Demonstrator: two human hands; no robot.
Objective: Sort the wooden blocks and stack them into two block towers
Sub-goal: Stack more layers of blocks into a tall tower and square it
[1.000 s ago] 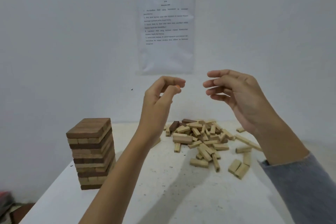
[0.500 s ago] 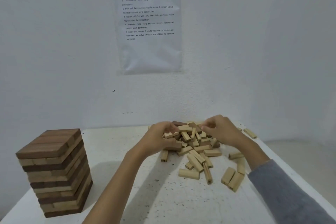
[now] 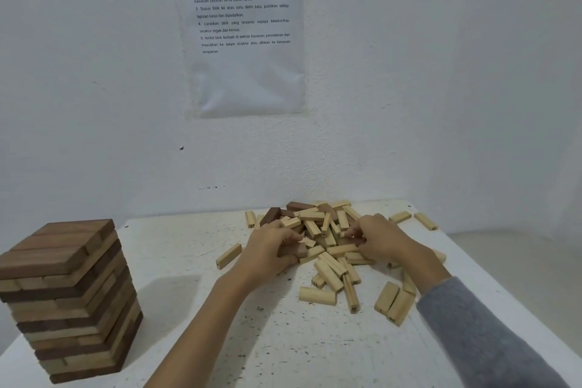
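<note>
Fingers [image 3: 285,238] of the left hand [image 3: 267,253] are curled round a dark block [image 3: 297,250] at the near left edge of the pile [image 3: 341,249]; the block is gripped between fingers and thumb and is seen to touch pale blocks beside it. The right hand [image 3: 382,241] is laid on the pile's right side, its fingers bent in among pale blocks; whether one of them is actually pinched cannot be told. A grey sleeve [image 3: 478,334] is worn on the right arm, while the left forearm is bare.

The pile is made mostly of pale blocks lying crosswise over one another, with a few dark ones gathered at its far left. Loose pale blocks are scattered round it: one just left of the pile, a pair side by side at its near right, two more beyond its far right.

Well to the left of the pile a tower [image 3: 66,293] of alternating dark and pale layers is stood upright, topped by a dark layer. All is carried on a white, speckled tabletop [image 3: 189,324]. Behind the pile a printed sheet [image 3: 245,41] is fixed to the white wall [image 3: 94,104].
</note>
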